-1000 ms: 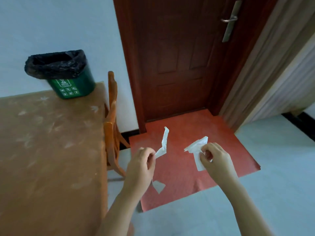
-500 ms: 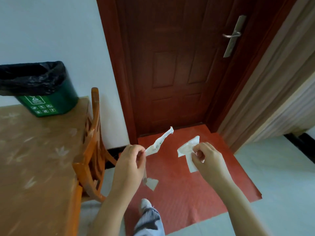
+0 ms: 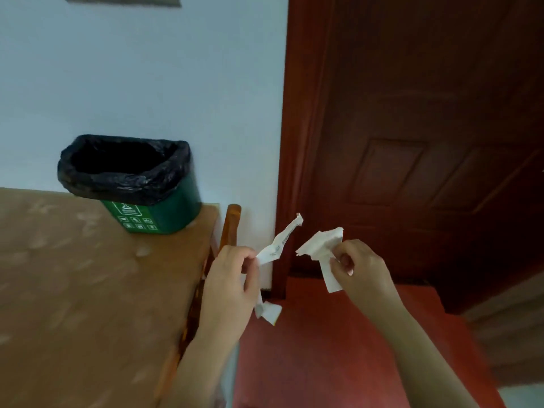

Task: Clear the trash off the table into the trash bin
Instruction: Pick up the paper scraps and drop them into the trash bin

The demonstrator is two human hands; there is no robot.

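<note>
My left hand (image 3: 231,284) pinches a twisted white paper strip (image 3: 279,245); one end sticks up to the right and the other hangs below my palm. A crumpled white paper scrap (image 3: 321,245) is gripped in my right hand (image 3: 357,270). Both hands hover off the table's right edge, over the red mat. The green trash bin (image 3: 164,213), lined with a black bag (image 3: 123,169), stands open at the far right corner of the brown table (image 3: 88,290), up and to the left of my hands.
An orange wooden chair (image 3: 232,225) is tucked against the table's right side, just left of my left hand. A dark red door (image 3: 412,142) and its frame fill the right. A red floor mat (image 3: 338,348) lies below my hands. A pale wall stands behind the bin.
The view has swung up and left, so the bin now sits nearer the middle. Both hands have kept hold of their papers and sit closer to the table's corner.
</note>
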